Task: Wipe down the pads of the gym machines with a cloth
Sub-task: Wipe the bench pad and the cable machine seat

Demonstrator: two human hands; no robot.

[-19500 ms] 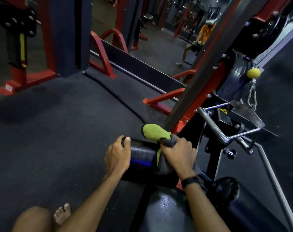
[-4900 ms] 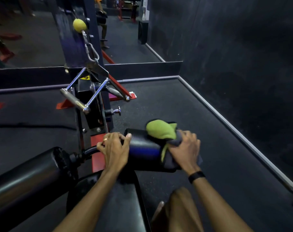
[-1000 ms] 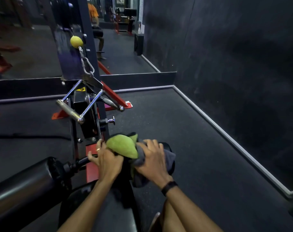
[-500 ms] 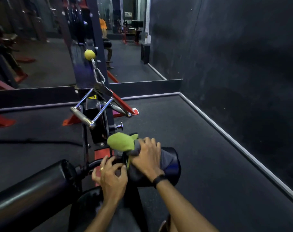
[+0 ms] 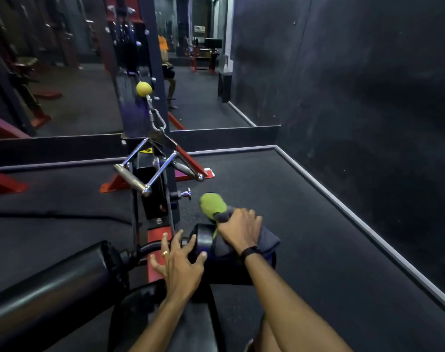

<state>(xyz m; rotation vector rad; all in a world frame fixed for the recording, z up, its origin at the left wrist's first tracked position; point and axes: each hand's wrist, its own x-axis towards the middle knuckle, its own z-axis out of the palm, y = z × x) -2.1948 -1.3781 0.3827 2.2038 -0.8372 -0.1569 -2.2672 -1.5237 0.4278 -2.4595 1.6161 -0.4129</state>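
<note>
— Holding what, lower centre of frame?
— Right hand (image 5: 240, 231) gripping a cloth (image 5: 244, 240), soft grey with a lime-green end bunched upward, pressing it onto the glossy black cylindrical pad (image 5: 216, 252).
— And left?
— Left hand (image 5: 179, 265) lying fingers spread, loose, thumb touching the pad's round end cap.
— Above?
— Hanging mid-frame: chrome V-handle (image 5: 153, 171), knurled grips, under a yellow ball (image 5: 144, 89).
</note>
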